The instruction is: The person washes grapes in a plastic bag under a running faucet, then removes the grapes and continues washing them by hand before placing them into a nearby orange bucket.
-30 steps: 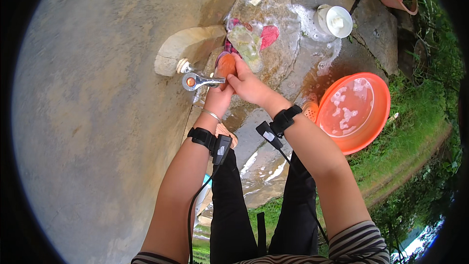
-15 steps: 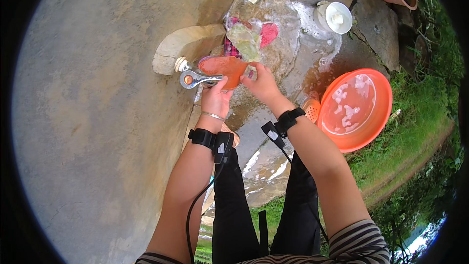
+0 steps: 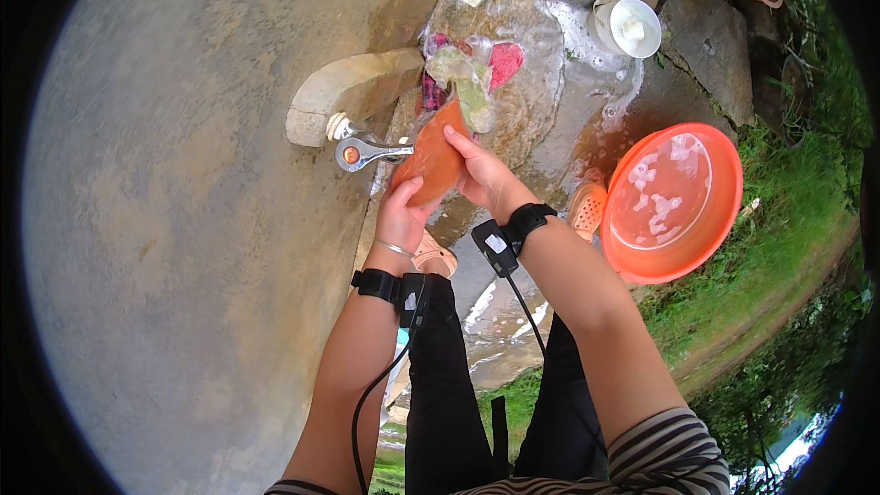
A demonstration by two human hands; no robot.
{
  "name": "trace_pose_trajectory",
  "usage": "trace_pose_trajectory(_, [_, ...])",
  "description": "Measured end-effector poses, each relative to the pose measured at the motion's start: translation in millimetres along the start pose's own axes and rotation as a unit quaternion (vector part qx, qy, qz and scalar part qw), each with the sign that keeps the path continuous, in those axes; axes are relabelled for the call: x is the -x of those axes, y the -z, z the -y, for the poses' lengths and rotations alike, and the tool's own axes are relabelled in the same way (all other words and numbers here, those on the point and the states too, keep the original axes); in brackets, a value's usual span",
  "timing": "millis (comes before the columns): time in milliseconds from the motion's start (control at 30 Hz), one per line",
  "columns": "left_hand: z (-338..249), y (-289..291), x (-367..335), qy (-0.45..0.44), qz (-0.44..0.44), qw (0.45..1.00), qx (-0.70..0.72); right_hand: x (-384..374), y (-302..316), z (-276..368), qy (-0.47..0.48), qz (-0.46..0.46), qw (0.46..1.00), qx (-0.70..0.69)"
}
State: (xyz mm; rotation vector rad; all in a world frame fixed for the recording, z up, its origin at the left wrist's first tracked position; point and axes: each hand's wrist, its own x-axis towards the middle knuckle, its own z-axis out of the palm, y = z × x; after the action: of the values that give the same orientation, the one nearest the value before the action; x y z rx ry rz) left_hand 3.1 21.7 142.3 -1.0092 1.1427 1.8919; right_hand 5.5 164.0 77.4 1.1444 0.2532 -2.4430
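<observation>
Beside the metal faucet (image 3: pixel 354 155), I hold a wet, orange-brown flat piece that looks like a shoe insole (image 3: pixel 434 152). My left hand (image 3: pixel 401 216) grips its near end, thumb on top. The fingers of my right hand (image 3: pixel 486 174) are closed on its right edge, thumb also on top. The piece is tilted and slightly bent, its far end pointing away from me. Just beyond it lie a pale green, wet, soapy piece (image 3: pixel 469 87), a pink-red flat piece (image 3: pixel 505 65) and a dark plaid cloth (image 3: pixel 432 92), on a stone slab.
An orange basin (image 3: pixel 676 264) with sudsy water stands at the right. A white bucket (image 3: pixel 636 29) with something white inside stands farther back amid foam. A curved concrete post (image 3: pixel 353 87) carries the faucet. My orange clogs (image 3: pixel 585 211) rest on wet stone; grass (image 3: pixel 733 312) borders the right.
The insole has turned from lying crosswise to pointing away, and has come nearer to me. My right hand has moved down and now grips farther along its edge. My left hand has lowered slightly.
</observation>
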Motion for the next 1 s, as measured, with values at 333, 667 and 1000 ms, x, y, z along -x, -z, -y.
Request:
trace_pose_trajectory(333, [-10,19,-6,-0.038,0.027,0.984,-0.17,9,-12,-6,0.052,0.033,0.986,0.155])
trace_pose_trajectory(667, [-27,9,-48,-0.058,-0.002,0.987,-0.151,21,-3,-12,0.039,0.092,0.932,0.35])
trace_pose_trajectory(1000, [-24,-21,-51,-0.074,-0.027,0.98,-0.181,14,20,-6,0.188,0.037,0.772,0.607])
